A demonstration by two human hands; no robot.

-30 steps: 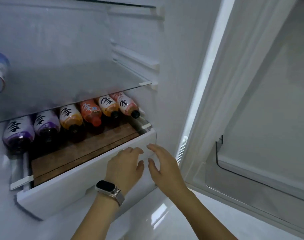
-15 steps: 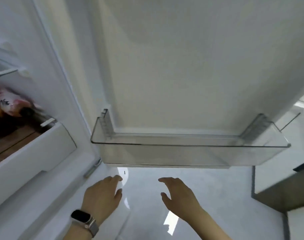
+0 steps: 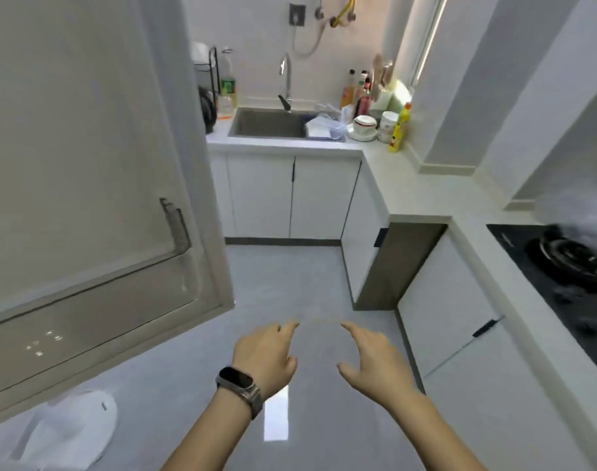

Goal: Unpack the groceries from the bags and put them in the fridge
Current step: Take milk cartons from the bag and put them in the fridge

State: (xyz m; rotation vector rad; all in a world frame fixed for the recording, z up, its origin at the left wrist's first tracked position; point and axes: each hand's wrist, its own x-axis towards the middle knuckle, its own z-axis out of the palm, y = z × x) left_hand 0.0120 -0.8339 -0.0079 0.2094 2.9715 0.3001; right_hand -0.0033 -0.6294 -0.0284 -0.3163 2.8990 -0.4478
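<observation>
Fingers of both hands loosely spread, gripping nothing: left hand (image 3: 266, 356), with dark wristband (image 3: 237, 382), near centre; right hand (image 3: 370, 356) just beside it on the right, apart from it, palms turned down over pale floor (image 3: 290, 283). Fridge door (image 3: 86, 164) standing open at left, clear door shelf (image 3: 96, 300) along its lower edge, nothing seen in it; fridge interior out of view. White plastic bag (image 3: 72, 433) lying slumped on floor at near left, below door corner; contents not discernible. Second pale bag-like shape (image 3: 579, 212) at far right edge above black hob (image 3: 562, 266), too blurred to identify. Far side: sink (image 3: 266, 125) with tap, bottles and stacked bowls on counter (image 3: 409, 185), white cabinets beneath. Step in hand, by judgement: moving away from fridge to fetch next groceries. Advice for doing it well: choose nearer bag first; reach low and left without knocking door corner; open bag mouth with one hand, lift items with other; take heavier or upright items singly; leave door open just long enough for transfer; fill door shelf with tall containers, standing upright.
</observation>
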